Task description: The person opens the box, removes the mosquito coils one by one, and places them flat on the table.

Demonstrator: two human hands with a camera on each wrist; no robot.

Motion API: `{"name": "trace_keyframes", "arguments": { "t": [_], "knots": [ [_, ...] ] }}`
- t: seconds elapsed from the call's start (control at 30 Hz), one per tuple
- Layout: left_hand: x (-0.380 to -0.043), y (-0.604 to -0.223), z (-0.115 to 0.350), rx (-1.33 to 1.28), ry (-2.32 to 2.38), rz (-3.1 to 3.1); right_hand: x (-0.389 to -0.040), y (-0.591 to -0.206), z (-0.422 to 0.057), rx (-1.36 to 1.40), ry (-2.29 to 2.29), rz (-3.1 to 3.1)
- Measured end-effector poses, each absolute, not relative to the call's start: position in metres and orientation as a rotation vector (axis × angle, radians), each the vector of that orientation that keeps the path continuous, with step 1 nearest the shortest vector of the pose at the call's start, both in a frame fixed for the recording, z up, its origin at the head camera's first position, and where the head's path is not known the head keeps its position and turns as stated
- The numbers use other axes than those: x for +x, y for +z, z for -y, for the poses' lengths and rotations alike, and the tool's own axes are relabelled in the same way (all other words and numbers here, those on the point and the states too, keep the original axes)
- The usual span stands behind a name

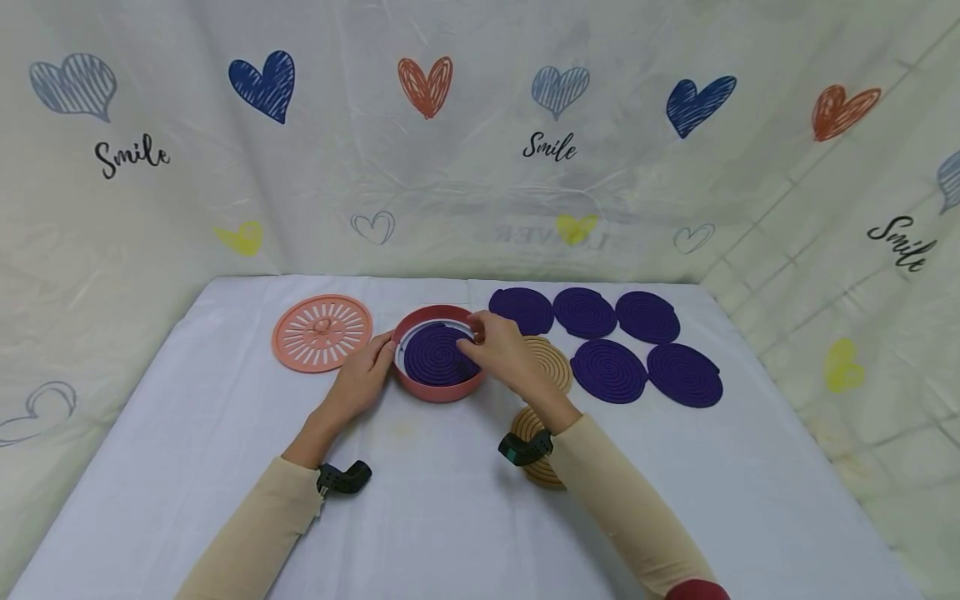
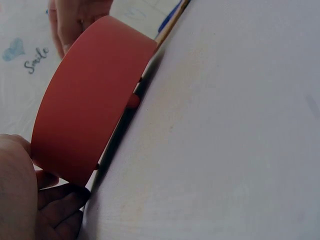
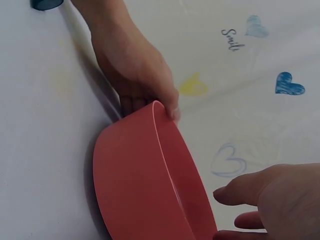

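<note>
A round red mosquito coil holder [image 1: 437, 395] stands on the white cloth, its inside ringed by a pale liner. Within it lies a purple mosquito coil [image 1: 442, 360]. My left hand [image 1: 362, 377] grips the holder's left side, thumb near the rim and fingers low on the wall [image 2: 95, 95]. Above the right side of the holder hovers my right hand [image 1: 501, 346], thumb over the coil's edge. In the right wrist view, its thumb and fingers [image 3: 240, 189] are spread apart at the rim, with nothing seen pinched between them.
A slotted coral lid [image 1: 311, 358] lies left of the holder. Several purple coils [image 1: 609, 371] are laid out to the right. Two tan coils [image 1: 552, 363] lie nearer the holder, partly under the right arm. A printed curtain [image 1: 480, 192] hangs behind the table.
</note>
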State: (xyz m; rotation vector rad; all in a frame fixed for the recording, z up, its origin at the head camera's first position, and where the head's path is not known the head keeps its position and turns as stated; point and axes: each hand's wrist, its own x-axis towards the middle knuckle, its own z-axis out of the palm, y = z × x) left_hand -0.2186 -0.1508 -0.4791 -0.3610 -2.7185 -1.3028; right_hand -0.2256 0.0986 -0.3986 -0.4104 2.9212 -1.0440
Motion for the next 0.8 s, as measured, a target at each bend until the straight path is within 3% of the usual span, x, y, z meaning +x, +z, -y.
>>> {"name": "trace_keyframes", "arguments": {
  "t": [0.8],
  "knots": [
    [-0.219, -0.479, 0.15, -0.346, -1.303, 2.74, -0.247, -0.401, -0.076, -0.406, -0.636, -2.878]
  ]
}}
